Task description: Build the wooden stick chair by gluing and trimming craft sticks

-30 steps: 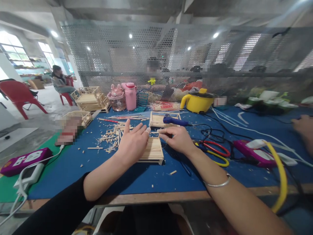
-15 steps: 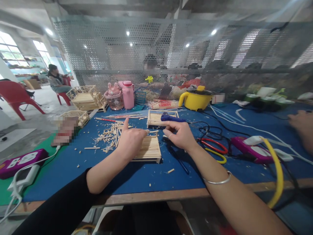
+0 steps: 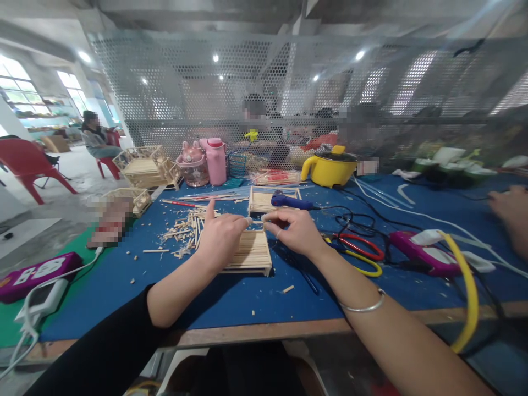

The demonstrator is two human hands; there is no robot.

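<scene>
My left hand (image 3: 220, 236) reaches over a small platform of pale wooden sticks (image 3: 252, 250), its thumb raised and its other fingers closed on a thin wooden stick (image 3: 257, 222) at the platform's far edge. At this stick's right end, my right hand (image 3: 295, 232) pinches with thumb and forefinger. The fingers partly hide the stick, and I cannot tell whether it is joined to the platform. Just beyond the right hand, a blue glue gun (image 3: 292, 202) lies across a second stick frame (image 3: 259, 202).
Loose cut sticks (image 3: 187, 231) lie left of the platform. Scissors with red and yellow handles (image 3: 361, 246) and black cables (image 3: 355, 220) are to the right. Behind stand a yellow pot (image 3: 333, 169) and a pink jug (image 3: 215, 162). Another person's hand (image 3: 511, 212) is at far right.
My right hand has moved left from beside the glue gun, and its fingertips have come together at the stick's end. The left hand stays nearly in place.
</scene>
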